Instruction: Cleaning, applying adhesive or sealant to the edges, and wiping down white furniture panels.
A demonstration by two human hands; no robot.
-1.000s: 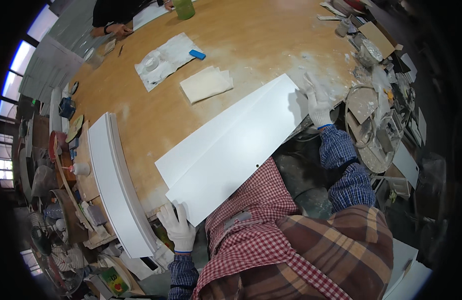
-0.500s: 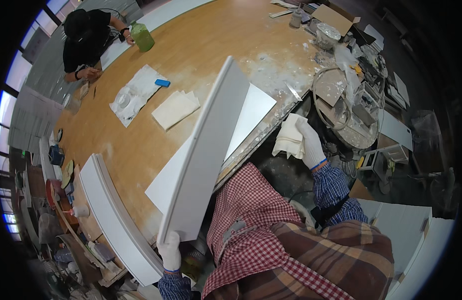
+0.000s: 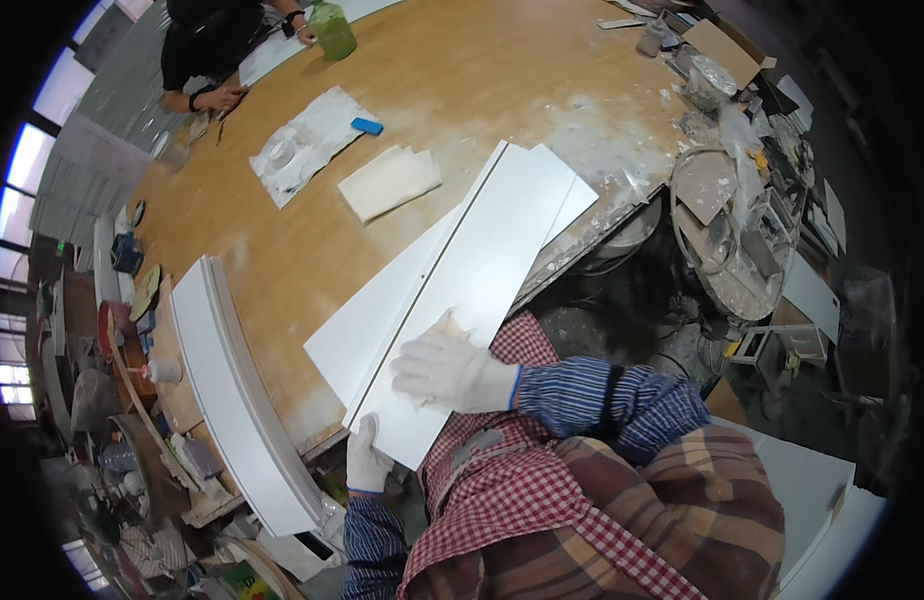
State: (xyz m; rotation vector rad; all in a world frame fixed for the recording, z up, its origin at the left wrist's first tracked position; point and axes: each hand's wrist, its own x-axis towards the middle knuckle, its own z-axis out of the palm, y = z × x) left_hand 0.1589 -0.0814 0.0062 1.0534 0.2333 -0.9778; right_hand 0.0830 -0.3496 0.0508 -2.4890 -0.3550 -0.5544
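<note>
A long white panel (image 3: 487, 250) with a grooved long edge lies slantwise in front of me, over another white board (image 3: 367, 325) on the table. My left hand (image 3: 367, 460), in a white glove, grips the near end of the panel at its corner. My right hand (image 3: 447, 370), gloved too, lies across the panel's face with its fingers stretched. Under it is a cream cloth (image 3: 448, 325), pressed on the panel and mostly hidden by the glove. A folded cream cloth (image 3: 390, 184) rests on the table beyond the panel.
Left of me stands a stack of white panels (image 3: 232, 390). White paper holding a small round container (image 3: 282, 152) lies beside a blue block (image 3: 367, 126). Across the table (image 3: 472, 90), a person's hand (image 3: 220, 98) rests near a green bottle (image 3: 332, 32). Cluttered scraps and a round tray (image 3: 727, 240) sit right.
The panel has tipped from standing on edge to lying face up. My right hand has brought its cloth from the right side onto the panel. The view has shifted a little.
</note>
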